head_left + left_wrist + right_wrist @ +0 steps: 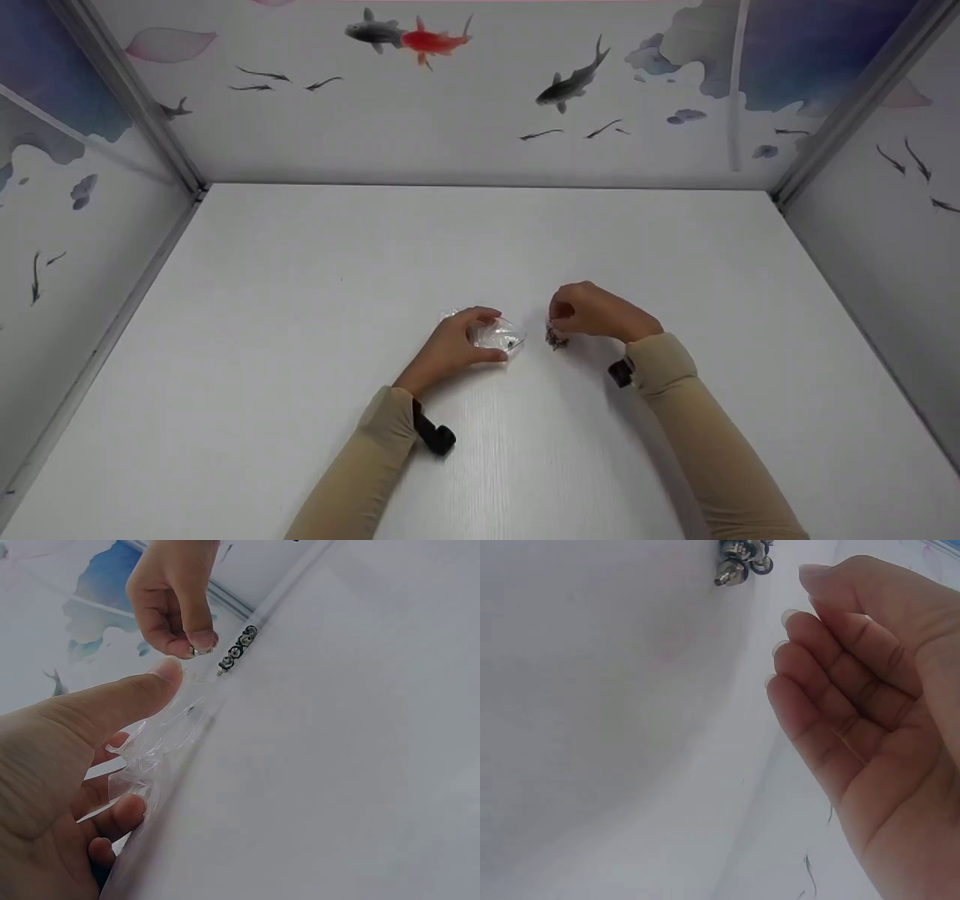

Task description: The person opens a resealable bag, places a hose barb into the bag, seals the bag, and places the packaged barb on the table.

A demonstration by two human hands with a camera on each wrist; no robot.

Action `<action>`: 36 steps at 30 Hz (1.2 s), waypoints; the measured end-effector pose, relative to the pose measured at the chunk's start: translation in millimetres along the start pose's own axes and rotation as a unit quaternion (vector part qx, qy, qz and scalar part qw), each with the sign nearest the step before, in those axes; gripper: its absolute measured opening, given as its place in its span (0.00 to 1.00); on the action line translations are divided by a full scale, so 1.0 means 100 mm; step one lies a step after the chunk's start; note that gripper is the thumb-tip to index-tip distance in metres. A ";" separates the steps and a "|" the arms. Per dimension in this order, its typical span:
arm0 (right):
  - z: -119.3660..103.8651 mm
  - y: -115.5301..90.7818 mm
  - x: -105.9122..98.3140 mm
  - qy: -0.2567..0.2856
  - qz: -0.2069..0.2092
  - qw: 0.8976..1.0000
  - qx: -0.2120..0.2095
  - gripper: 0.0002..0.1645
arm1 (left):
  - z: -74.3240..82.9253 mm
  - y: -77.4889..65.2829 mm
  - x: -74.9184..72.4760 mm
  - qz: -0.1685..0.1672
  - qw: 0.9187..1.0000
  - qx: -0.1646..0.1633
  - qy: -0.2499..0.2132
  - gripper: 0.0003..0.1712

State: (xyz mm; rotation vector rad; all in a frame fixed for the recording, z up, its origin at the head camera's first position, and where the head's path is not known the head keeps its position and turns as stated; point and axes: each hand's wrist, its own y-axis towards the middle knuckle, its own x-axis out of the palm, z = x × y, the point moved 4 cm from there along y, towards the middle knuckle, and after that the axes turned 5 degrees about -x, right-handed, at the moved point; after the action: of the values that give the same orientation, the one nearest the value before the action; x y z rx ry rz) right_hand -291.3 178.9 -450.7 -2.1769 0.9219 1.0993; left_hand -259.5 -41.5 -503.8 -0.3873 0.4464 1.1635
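Observation:
My left hand (448,346) holds a clear plastic bag (498,335) between thumb and curled fingers, with the bag's mouth spread toward the right. A small dark piece (511,344) shows inside the bag. To the right, my right hand (592,310) is just above a little cluster of metal parts with black rings (556,339). In the left wrist view, the parts (237,649) lie close together on the table. Between the right thumb and forefinger I see a tiny shiny metal piece (196,652), its kind too small to tell. The right wrist view hides that piece.
Both hands are over the white table (315,262), near its middle. White panels printed with fish (570,84) enclose the back and sides. A black wrist strap mount (436,436) hangs at the left cuff.

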 end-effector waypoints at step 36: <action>-0.44 0.21 0.08 -0.004 0.010 0.995 -0.094 0.04 | 0.00 0.00 0.00 -0.008 1.000 0.004 -0.007 0.38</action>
State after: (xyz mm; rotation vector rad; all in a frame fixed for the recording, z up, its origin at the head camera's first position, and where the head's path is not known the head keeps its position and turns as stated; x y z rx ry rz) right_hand -282.9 132.1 -437.5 -2.3161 0.8697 1.2488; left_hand -259.1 -41.8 -503.7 -0.3743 0.4347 1.1470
